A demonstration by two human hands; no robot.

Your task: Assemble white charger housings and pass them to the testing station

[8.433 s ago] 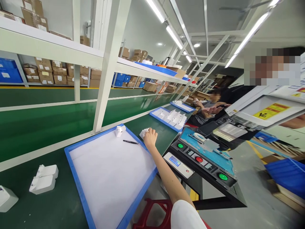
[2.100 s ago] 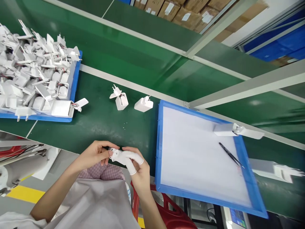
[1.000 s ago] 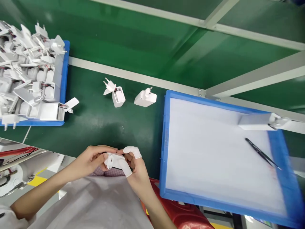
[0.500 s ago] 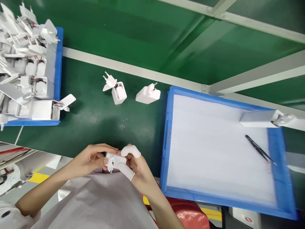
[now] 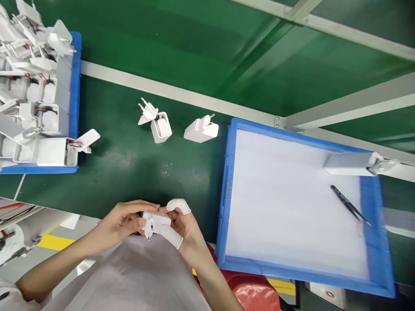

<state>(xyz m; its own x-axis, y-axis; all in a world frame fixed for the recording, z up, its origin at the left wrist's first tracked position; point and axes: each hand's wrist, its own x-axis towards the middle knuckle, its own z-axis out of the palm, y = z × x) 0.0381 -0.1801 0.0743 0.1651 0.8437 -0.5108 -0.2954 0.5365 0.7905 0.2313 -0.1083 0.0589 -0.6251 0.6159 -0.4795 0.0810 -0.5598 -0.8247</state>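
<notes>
Close to my body, at the bench's front edge, both hands grip one white power adapter [image 5: 158,219] with its plug prongs pointing toward me. My left hand [image 5: 128,220] holds its left end between thumb and fingers. White finger cots cover the thumb and index finger of my right hand [image 5: 181,224], which clasps the right end. Farther back stands an opened adapter [image 5: 161,127], its plug cap tilted off to the left on red and black wires. Beside it lies another adapter [image 5: 201,129] with its cap fitted against the body.
At the left, a blue tray [image 5: 75,86] is packed with several opened white adapters. To the right, a blue-rimmed tray [image 5: 223,207] with a white lining holds black tweezers [image 5: 348,203]. A white jointed arm [image 5: 352,164] reaches over that tray. A metal rail [image 5: 162,88] borders the green bench.
The view has shifted slightly. Both hands keep their hold on the adapter in nearly the same pose, and the other adapters stay in place.
</notes>
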